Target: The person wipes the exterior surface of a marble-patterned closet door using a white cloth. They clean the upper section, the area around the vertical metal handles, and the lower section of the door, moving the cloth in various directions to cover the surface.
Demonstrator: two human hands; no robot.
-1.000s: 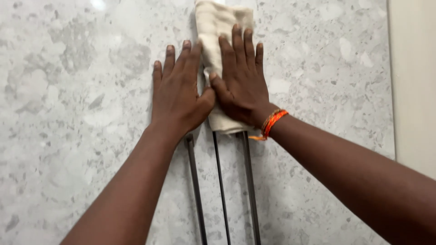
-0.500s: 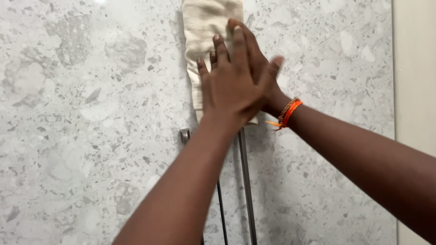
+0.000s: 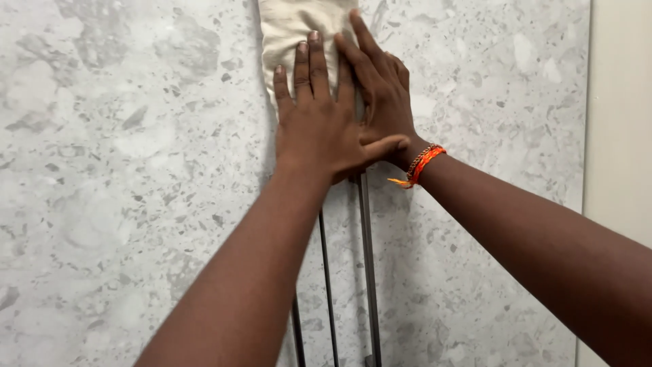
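Left hand (image 3: 319, 126): flat on the cream cloth (image 3: 292, 34), overlapping the right hand (image 3: 380, 88).
Right hand: pressed flat beside it, orange bracelet (image 3: 421, 163) at wrist.
Metal rods (image 3: 367, 272): below the cloth, against the grey speckled stone surface (image 3: 122, 170).

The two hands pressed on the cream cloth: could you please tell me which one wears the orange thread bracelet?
The right hand, lying partly under the left hand, wears the orange thread bracelet at its wrist; the left wrist is bare.

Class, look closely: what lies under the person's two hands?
A folded cream cloth lies flat under the left hand and right hand. Dark metal rods emerge below; their upper ends are covered.
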